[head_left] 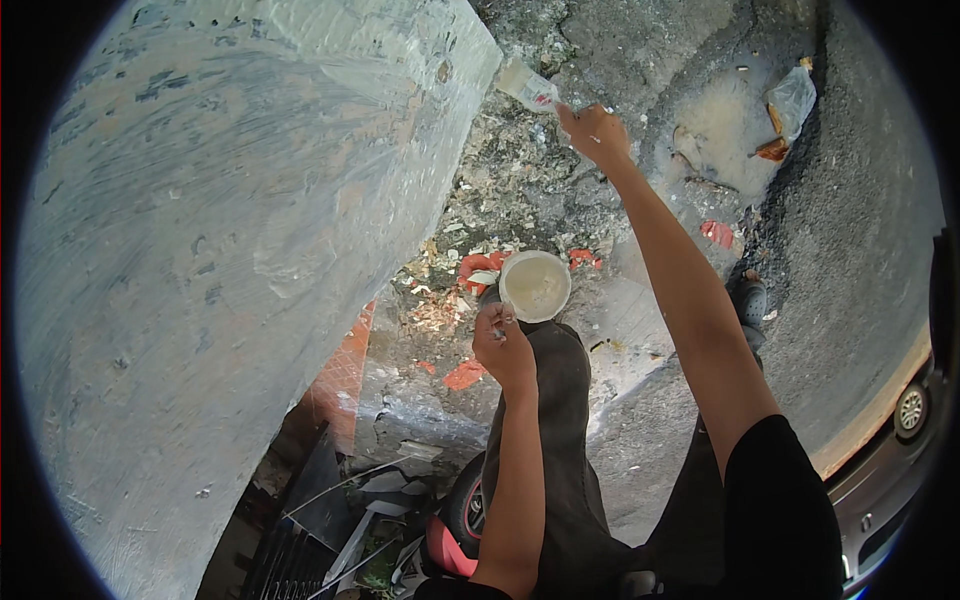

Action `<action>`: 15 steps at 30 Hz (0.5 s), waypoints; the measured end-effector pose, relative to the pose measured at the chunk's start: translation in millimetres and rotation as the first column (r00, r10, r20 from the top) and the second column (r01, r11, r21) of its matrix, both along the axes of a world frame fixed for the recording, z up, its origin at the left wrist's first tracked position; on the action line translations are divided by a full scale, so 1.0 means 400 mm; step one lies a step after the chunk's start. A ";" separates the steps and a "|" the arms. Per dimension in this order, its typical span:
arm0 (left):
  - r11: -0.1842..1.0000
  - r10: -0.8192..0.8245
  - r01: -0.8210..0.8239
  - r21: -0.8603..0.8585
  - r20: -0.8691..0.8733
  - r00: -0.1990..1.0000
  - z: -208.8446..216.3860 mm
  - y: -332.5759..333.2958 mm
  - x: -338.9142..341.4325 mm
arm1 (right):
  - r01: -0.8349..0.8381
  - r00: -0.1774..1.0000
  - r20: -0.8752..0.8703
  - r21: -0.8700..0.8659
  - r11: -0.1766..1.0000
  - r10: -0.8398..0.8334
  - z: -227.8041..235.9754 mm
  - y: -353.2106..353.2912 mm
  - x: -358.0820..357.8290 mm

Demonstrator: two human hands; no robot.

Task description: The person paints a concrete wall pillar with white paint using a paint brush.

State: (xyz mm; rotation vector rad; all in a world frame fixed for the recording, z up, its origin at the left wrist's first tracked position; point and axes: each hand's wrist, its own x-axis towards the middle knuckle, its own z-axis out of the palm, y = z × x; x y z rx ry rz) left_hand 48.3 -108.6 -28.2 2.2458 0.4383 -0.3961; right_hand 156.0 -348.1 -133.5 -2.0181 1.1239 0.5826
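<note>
One round, whitish bucket (566, 268) was just beyond our bent knee, and it contained a cloudy, pale liquid (538, 285), with its level below the rim. Our left hand (504, 345) was at the near rim of this bucket, the fingers curled together, but we could not tell whether they were clamped on it. Our right hand (597, 135) was stretched far forward, its fingers clamped on the handle of a flat brush (530, 88), whose pale bristles were at the edge of the wall (250, 200). To the right lay a transparent plastic bag (793, 103) with something brown in it, beside a whitish patch (722, 135). The wall, grey and streaky, filled the left side. The ground (630, 310) was rough and stained, with red scraps (463, 375) and pale chips (440, 310) scattered near the bucket. Further right were dark asphalt (865, 200) and a parked car (890, 490).
</note>
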 end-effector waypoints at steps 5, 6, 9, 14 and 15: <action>1.000 -0.011 0.011 -0.002 -0.044 0.999 0.005 0.012 -0.003 | -0.012 0.978 0.204 -0.133 0.991 0.040 0.014 0.038 0.057; 1.000 -0.005 0.006 0.016 -0.056 0.998 0.012 0.014 0.002 | -0.076 0.957 0.279 -0.032 0.997 0.082 0.020 0.030 0.045; 1.000 0.009 -0.009 0.002 -0.040 0.999 0.001 -0.003 -0.001 | -0.134 0.939 0.304 -0.107 0.985 0.161 -0.017 0.011 -0.018; 1.000 0.020 -0.020 0.000 -0.024 1.000 -0.010 -0.004 -0.018 | -0.012 0.977 0.210 -0.153 0.988 0.045 0.048 0.053 0.069; 1.000 0.017 -0.017 -0.010 -0.036 0.999 -0.004 -0.015 -0.026 | -0.156 0.921 0.316 -0.238 0.959 0.228 0.014 0.025 0.046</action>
